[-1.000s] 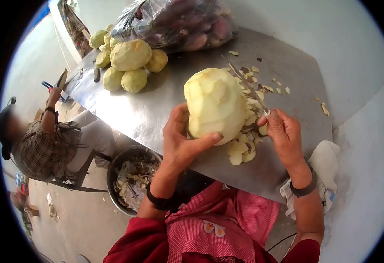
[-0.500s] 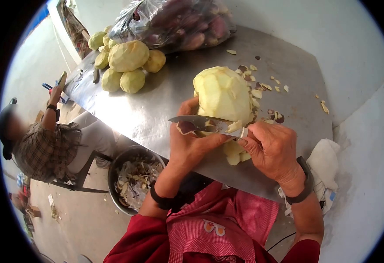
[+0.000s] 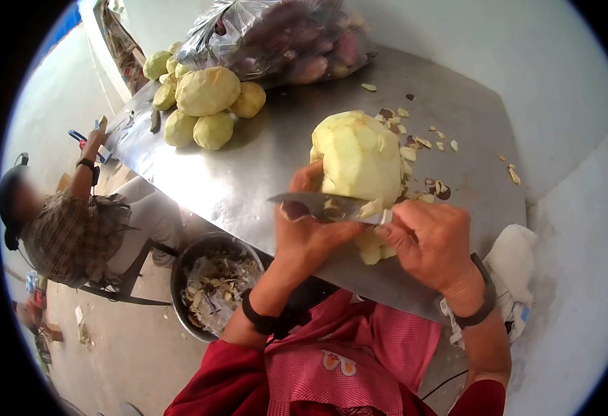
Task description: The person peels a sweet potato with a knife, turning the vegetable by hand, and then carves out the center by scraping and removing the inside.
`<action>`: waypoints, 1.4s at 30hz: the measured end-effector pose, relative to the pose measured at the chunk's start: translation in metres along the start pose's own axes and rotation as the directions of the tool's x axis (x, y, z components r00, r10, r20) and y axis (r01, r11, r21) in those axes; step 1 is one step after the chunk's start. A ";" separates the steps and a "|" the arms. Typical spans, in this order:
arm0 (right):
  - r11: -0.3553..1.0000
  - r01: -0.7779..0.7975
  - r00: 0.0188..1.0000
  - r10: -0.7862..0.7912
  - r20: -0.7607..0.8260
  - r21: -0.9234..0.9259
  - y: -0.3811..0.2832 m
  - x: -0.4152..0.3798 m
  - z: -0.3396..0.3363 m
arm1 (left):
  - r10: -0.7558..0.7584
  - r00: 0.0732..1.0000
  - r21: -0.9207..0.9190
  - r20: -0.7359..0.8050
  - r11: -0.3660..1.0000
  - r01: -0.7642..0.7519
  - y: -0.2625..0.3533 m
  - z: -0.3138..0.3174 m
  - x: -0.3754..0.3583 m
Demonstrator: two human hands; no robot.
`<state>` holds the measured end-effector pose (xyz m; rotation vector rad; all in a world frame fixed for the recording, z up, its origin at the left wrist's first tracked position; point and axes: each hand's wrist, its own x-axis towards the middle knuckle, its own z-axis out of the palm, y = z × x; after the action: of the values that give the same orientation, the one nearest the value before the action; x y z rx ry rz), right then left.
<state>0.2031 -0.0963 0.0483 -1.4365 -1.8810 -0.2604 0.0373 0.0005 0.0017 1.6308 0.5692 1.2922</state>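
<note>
A large peeled, pale yellow root vegetable (image 3: 361, 154) is on the metal table in front of me. My left hand (image 3: 304, 232) grips its near left side, fingers against the flesh and thumb stretched out below the blade. My right hand (image 3: 429, 239) is closed round the handle of a kitchen knife (image 3: 338, 206). The broad blade points left, across the near end of the vegetable, with bits of peel stuck on it. A purple-skinned peel scrap (image 3: 294, 211) shows by my left hand. Pale peelings (image 3: 370, 248) lie under the knife.
Several peeled root vegetables (image 3: 208, 91) are heaped at the back left, beside a plastic bag (image 3: 283, 41) of purple-skinned ones. Scraps (image 3: 415, 143) litter the table's right side. A metal basin (image 3: 177, 277) of peelings stands below left. A seated person (image 3: 75, 236) is farther left; a white cloth (image 3: 512, 263) is at right.
The view has shifted slightly, so the table things appear a little lower and farther right. Both hands keep their grips, and the knife stays across the vegetable's near end.
</note>
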 end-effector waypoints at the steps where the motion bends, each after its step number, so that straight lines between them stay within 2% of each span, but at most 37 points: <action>1: 1.000 -0.002 1.000 0.002 0.000 0.003 -0.001 0.000 0.000 | 0.019 1.000 0.034 -0.014 0.999 -0.019 -0.002 0.000 0.000; 5: 0.996 0.005 1.000 -0.005 0.007 -0.086 -0.002 0.000 -0.001 | -0.062 0.998 -0.086 -0.013 0.994 0.060 0.006 0.002 0.001; 8: 0.987 0.013 1.000 -0.017 -0.024 -0.163 0.001 0.001 -0.002 | -0.115 0.993 0.006 -0.006 0.993 0.115 0.013 0.001 0.002; 11: 0.977 -0.005 0.998 -0.008 -0.063 -0.213 0.001 0.002 -0.001 | -0.054 0.999 -0.082 -0.002 0.995 0.054 0.010 0.003 0.001; 15: 0.969 -0.046 0.997 0.031 -0.065 -0.241 -0.003 0.001 -0.002 | -0.054 0.999 -0.140 -0.006 0.989 0.053 0.011 0.004 0.001; 18: 0.959 -0.013 0.995 -0.016 -0.103 -0.284 -0.001 0.000 0.000 | -0.050 0.999 -0.103 -0.005 0.993 0.049 0.011 0.002 0.000; 19: 0.959 -0.014 0.995 -0.017 -0.103 -0.284 0.005 0.000 -0.001 | -0.047 0.999 0.067 -0.013 0.997 0.048 0.009 -0.002 -0.001; 20: 0.935 -0.156 0.974 0.093 -0.204 -0.320 0.016 0.002 -0.004 | -0.044 0.999 0.234 -0.019 0.971 0.048 0.007 -0.004 -0.002; 21: 0.890 -0.299 0.932 0.195 -0.307 -0.343 0.025 0.002 -0.009 | -0.047 0.999 0.230 -0.015 0.972 0.049 0.006 -0.003 -0.005; 22: 0.888 -0.300 0.932 0.195 -0.306 -0.349 0.032 0.002 -0.015 | -0.020 1.000 0.137 -0.013 0.990 0.022 0.005 -0.002 -0.008; 23: 0.896 -0.361 0.913 0.284 -0.293 -0.259 0.038 0.003 -0.023 | 0.009 1.000 0.045 -0.014 0.999 -0.008 0.004 -0.001 -0.011; 24: 0.892 -0.419 0.889 0.367 -0.273 -0.166 0.040 0.004 -0.027 | 0.009 1.000 0.048 -0.006 0.999 -0.009 0.005 0.000 -0.011; 25: 0.893 -0.417 0.890 0.363 -0.275 -0.168 0.038 0.004 -0.026 | 0.012 1.000 0.046 -0.007 0.999 -0.012 0.004 0.000 -0.010; 27: 0.890 -0.439 0.871 0.455 -0.185 0.120 0.031 0.004 -0.021 | 0.057 0.998 0.100 0.012 0.993 -0.058 0.001 -0.001 -0.006; 28: 0.891 -0.437 0.872 0.454 -0.185 0.123 0.029 0.004 -0.020 | 0.059 0.998 0.103 0.011 0.993 -0.059 0.003 -0.002 -0.004; 30: 0.893 -0.436 0.896 0.443 -0.039 0.113 0.026 0.003 -0.020 | -0.035 0.999 0.039 0.005 0.999 0.035 0.008 -0.002 0.000; 31: 0.891 -0.439 0.894 0.446 -0.041 0.113 0.022 0.003 -0.019 | -0.035 0.999 0.039 0.009 0.999 0.035 0.009 -0.002 0.001; 33: 0.960 -0.274 0.962 0.274 0.004 0.052 0.013 0.004 -0.016 | -0.099 0.995 -0.087 0.017 0.991 0.100 0.011 -0.003 0.003; 34: 0.962 -0.266 0.964 0.266 0.003 0.059 0.011 0.002 -0.012 | -0.046 0.999 -0.046 -0.002 0.998 0.046 0.007 -0.004 0.004; 38: 0.973 -0.228 0.974 0.228 0.011 0.041 0.009 0.003 -0.008 | -0.096 0.995 0.097 0.002 0.991 0.095 0.011 -0.009 0.014; 40: 0.970 -0.237 0.971 0.236 0.029 0.045 0.008 0.004 -0.009 | -0.034 0.999 0.160 0.010 0.987 0.032 0.011 -0.008 0.017; 41: 0.970 -0.239 0.971 0.238 0.028 0.045 0.008 0.004 -0.009 | -0.034 0.999 0.161 0.012 0.987 0.031 0.010 -0.007 0.017; 42: 0.972 -0.229 0.974 0.228 0.011 0.050 0.007 0.005 -0.009 | -0.055 0.998 0.084 0.027 0.995 0.053 0.007 -0.006 0.016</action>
<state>0.2128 -0.0956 0.0558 -1.6033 -1.6950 -0.0965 0.0359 0.0126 0.0160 1.6879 0.6524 1.2172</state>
